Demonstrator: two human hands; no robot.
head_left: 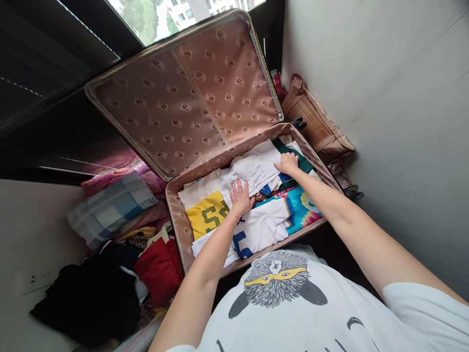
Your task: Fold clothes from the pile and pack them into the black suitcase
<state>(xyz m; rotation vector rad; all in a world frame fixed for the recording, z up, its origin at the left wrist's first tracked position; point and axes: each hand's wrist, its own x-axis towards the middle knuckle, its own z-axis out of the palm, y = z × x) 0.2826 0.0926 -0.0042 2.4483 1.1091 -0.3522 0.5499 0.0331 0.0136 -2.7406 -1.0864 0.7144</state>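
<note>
An open suitcase (175, 222) lies before me, packed with folded clothes. My left hand (241, 196) rests with spread fingers on the lower edge of a white folded garment (252, 164). At the garment's right end, my right hand (288, 163) presses down beside a dark green piece of cloth (306, 165), its thumb apart from the fingers. Left of my left hand is a yellow garment with dark characters (207, 215). Closer to me lie a white shirt with blue markings (266, 227) and a blue floral garment (302, 208).
The suitcase lid (190, 98), lined in patterned pinkish-brown cloth, leans back toward a window (183, 17). Piled at the left are a plaid item (113, 208), red cloth (159, 269) and black cloth (91, 303). A brown bag (311, 115) stands by the right wall (395, 122).
</note>
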